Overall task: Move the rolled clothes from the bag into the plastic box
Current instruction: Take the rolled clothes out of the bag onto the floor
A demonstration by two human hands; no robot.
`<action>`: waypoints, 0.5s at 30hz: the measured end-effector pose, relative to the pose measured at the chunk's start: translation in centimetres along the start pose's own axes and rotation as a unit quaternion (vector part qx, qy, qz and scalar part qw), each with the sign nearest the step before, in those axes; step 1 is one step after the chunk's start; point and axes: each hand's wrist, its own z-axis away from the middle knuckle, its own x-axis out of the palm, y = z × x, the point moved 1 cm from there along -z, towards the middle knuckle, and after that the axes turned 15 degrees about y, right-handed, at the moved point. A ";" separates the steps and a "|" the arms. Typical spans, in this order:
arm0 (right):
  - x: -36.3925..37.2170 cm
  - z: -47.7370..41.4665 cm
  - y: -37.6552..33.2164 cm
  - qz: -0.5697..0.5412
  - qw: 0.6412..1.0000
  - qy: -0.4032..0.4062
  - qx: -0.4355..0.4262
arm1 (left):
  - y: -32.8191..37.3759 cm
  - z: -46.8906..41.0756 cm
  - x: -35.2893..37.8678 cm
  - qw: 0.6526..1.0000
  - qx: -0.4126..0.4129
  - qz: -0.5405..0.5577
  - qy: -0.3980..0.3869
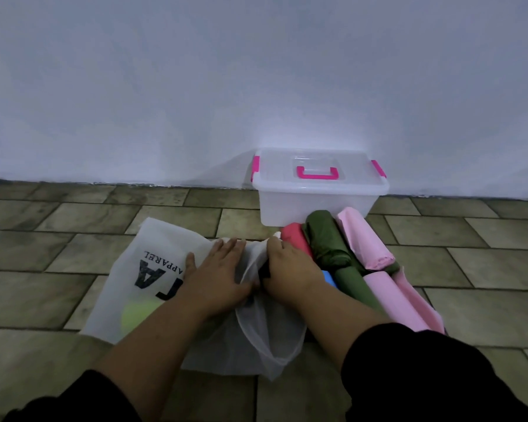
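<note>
Clothes in tight rolls lie in a bunch on the tiled floor point(73, 214) at the right of the middle of the frame: a red roll point(293, 236), a green roll point(326, 239), a pink roll point(366, 242), a bit of a blue roll point(328, 277), a second green roll point(360, 287) and a second pink roll point(390, 293). They are out of the white bag point(153, 248) but not in the plastic box point(314, 205), which sits just behind them by the wall, right of the middle. Its lid point(275, 166) is on, with the pink handle point(317, 173) lying flat on top. The left hand point(217, 269) lies flat on the bag with its fingers straight and a little spread, pressing it down. The right hand point(287, 269) is at the bag's open mouth with its fingers bent down; something dark shows there, and I cannot tell what the fingers hold. A yellow-green thing point(137, 315) shows through the bag at the lower left, so the bag does not look empty. I think the step in hand is taking things out of the bag. Next, the yellow-green thing needs to come out, and the lid must come off before any roll can go in the box.
</note>
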 end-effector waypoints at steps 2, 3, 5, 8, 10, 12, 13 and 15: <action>-0.2 -0.2 0.1 -0.004 1.000 0.005 0.006 | 0.0 0.1 0.1 1.000 -0.003 0.006 0.004; -0.3 0.0 0.1 -0.010 1.000 0.004 0.004 | -0.1 0.2 0.1 1.000 -0.002 0.013 0.004; -0.5 0.6 0.2 -0.038 0.999 0.009 0.002 | -0.2 0.5 0.1 1.000 0.000 0.028 0.005; -1.4 2.1 0.3 -0.094 0.995 0.029 0.022 | -0.3 0.7 0.2 0.999 0.003 0.024 0.021; -2.9 2.9 0.7 -0.133 0.990 0.040 0.035 | -0.3 0.6 0.3 1.000 0.003 0.021 0.022; -5.0 4.1 1.8 -0.172 0.982 0.068 0.049 | -0.3 0.5 0.3 1.000 -0.001 0.017 0.014; -6.3 4.7 2.7 -0.191 0.975 0.095 0.062 | -0.4 0.5 0.4 1.000 -0.002 0.012 0.012; -8.6 6.5 5.1 -0.220 0.954 0.176 0.107 | -0.4 0.5 0.6 1.000 -0.004 0.001 0.012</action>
